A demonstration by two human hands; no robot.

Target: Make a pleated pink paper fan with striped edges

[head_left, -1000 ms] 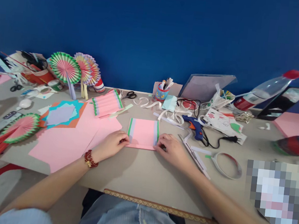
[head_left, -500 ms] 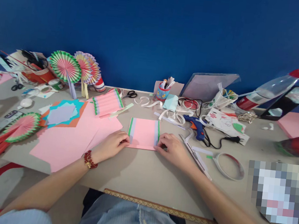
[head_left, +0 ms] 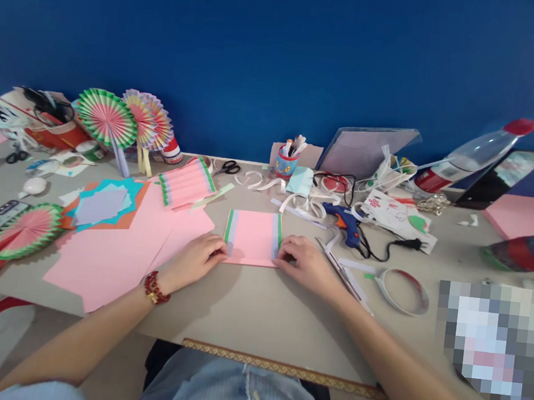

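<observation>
"What's in the head view?"

"Pink sheet (head_left: 252, 235) on the table (head_left: 236, 311), between the hands. Left hand (head_left: 196, 259) pinches its near left corner, right hand (head_left: 306, 266) the near right."

"What might go wrong?"

"Uneven pressure from the two hands could skew the narrow fold (head_left: 249, 262), I'd say; squeezing inward could buckle the paper."

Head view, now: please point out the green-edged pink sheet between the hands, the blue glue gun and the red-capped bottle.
Green-edged pink sheet (head_left: 254, 235): head view, middle of its pink area.
Blue glue gun (head_left: 353, 234): head view, handle.
Red-capped bottle (head_left: 521, 127): head view, cap.
</observation>
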